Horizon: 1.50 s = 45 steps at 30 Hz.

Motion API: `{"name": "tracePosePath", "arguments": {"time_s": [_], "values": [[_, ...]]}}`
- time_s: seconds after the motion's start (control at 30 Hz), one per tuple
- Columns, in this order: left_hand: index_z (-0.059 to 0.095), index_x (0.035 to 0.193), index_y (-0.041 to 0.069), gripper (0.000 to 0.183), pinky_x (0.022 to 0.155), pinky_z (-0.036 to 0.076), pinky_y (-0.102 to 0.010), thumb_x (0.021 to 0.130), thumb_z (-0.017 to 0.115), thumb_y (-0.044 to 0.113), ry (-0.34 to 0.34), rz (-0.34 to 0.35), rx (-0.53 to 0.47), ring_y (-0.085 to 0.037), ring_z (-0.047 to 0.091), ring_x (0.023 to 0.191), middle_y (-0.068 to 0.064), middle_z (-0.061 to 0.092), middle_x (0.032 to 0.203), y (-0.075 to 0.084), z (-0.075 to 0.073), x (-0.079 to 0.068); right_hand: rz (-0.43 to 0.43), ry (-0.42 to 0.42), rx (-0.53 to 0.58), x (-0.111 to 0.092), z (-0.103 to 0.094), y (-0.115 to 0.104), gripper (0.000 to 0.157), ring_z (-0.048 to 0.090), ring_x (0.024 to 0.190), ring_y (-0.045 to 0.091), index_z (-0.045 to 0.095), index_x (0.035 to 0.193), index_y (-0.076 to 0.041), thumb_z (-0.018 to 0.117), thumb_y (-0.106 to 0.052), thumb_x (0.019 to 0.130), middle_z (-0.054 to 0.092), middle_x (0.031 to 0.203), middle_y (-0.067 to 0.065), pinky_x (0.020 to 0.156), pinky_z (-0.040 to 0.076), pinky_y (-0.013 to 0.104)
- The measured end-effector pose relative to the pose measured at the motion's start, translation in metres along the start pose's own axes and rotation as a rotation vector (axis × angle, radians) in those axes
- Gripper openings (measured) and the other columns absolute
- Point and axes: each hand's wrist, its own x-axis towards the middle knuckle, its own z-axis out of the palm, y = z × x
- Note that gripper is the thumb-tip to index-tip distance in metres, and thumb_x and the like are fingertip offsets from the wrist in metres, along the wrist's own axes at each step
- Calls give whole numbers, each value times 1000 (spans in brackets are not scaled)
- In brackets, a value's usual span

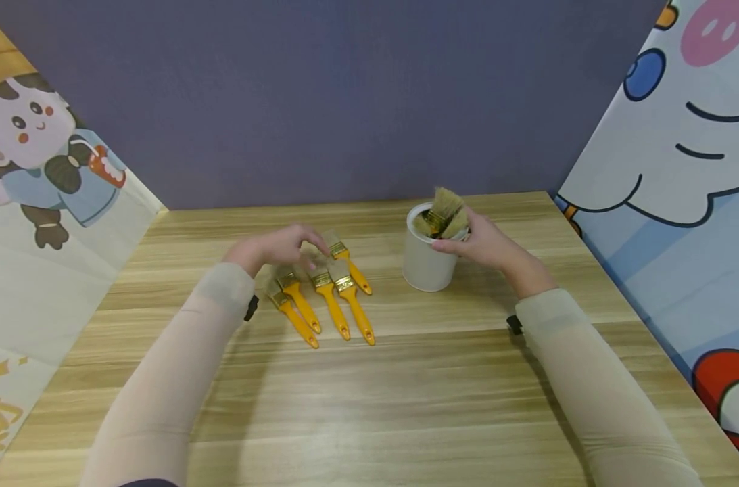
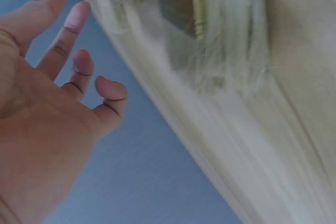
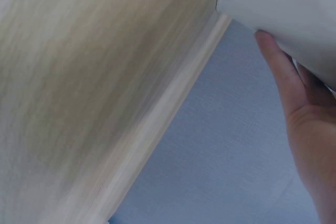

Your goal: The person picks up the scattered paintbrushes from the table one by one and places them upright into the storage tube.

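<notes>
Several paintbrushes (image 1: 358, 311) with yellow handles and pale bristles lie side by side on the table, handles toward me. My left hand (image 1: 278, 247) hovers over their bristle ends, fingers loosely spread and holding nothing. In the left wrist view its palm faces up beside blurred brush bristles (image 2: 236, 35). To the right, a white can (image 1: 428, 264) stands upright with more brushes (image 1: 447, 203) in it, bristles up. My right hand (image 1: 487, 243) grips the can near its rim, thumb on the outer wall. Its other fingers are mostly hidden behind the brushes and can.
The wood-grain table (image 1: 369, 406) ends at a dark purple-blue wall (image 1: 345, 101) behind. Panels with cartoon prints stand along both sides, a left panel (image 1: 101, 270) and a right panel (image 1: 667, 270).
</notes>
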Motion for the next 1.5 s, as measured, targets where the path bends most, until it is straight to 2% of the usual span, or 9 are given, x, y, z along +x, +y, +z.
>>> {"name": "tracePosePath", "arguments": {"time_s": [0.2, 0.3, 0.43, 0.63, 0.83, 1.0, 1.17, 1.43, 1.5], "values": [[73, 137, 21, 59, 126, 26, -71, 85, 73, -7, -40, -45, 18, -46, 33, 156, -15, 41, 166, 0, 13, -1, 5, 2, -17, -1, 0, 1, 103, 44, 151, 43, 14, 172, -27, 81, -43, 95, 40, 169, 20, 120, 40, 64], [71, 138, 20, 60, 126, 23, -73, 85, 72, -8, -40, -47, 32, -48, 30, 157, -16, 38, 167, -1, 15, 0, 0, -1, -21, -1, 0, 2, 103, 43, 152, 43, 13, 172, -29, 81, -42, 95, 38, 170, 19, 120, 40, 65], [70, 140, 19, 62, 126, 25, -71, 84, 73, -9, -34, -50, 55, -48, 29, 157, -17, 38, 168, -4, 17, 4, 0, -2, -27, -1, 0, 2, 103, 44, 152, 43, 12, 173, -29, 80, -43, 96, 38, 170, 19, 120, 40, 65], [73, 135, 19, 56, 126, 28, -68, 86, 75, -8, -11, -65, 93, -47, 35, 153, -16, 47, 160, -9, 20, 6, 17, -5, -45, -1, -1, 2, 104, 45, 151, 45, 12, 173, -27, 79, -46, 95, 38, 170, 21, 119, 41, 65], [75, 129, 16, 48, 125, 30, -67, 86, 78, -5, 5, -58, 113, -48, 40, 149, -19, 50, 156, -13, 21, 8, 14, -1, -46, 0, -1, 2, 105, 45, 151, 45, 12, 173, -29, 80, -46, 95, 38, 170, 21, 119, 40, 65], [74, 130, 19, 49, 125, 34, -64, 87, 79, -5, 0, -71, 140, -46, 41, 149, -17, 50, 156, -14, 20, 8, 8, -1, -39, -1, -1, 2, 103, 44, 151, 44, 12, 173, -30, 80, -44, 95, 38, 170, 19, 119, 40, 65], [73, 135, 21, 53, 126, 32, -64, 88, 80, -3, -6, -56, 169, -45, 40, 150, -15, 50, 155, -13, 19, 9, 13, -1, -36, -1, -1, 2, 103, 44, 151, 44, 11, 173, -29, 79, -44, 96, 37, 171, 20, 118, 41, 65], [77, 125, 22, 45, 127, 28, -66, 87, 82, -2, -2, -48, 202, -47, 35, 153, -17, 47, 158, -11, 17, 8, 1, -1, -38, -2, -1, 1, 103, 43, 153, 43, 12, 173, -29, 79, -44, 96, 37, 171, 19, 120, 40, 65], [78, 124, 22, 45, 128, 23, -69, 86, 82, -2, 0, -31, 211, -49, 34, 153, -18, 46, 159, -10, 15, 6, 0, -1, -38, -2, -1, 1, 103, 42, 153, 43, 12, 173, -29, 80, -44, 95, 37, 171, 19, 120, 39, 65]]}}
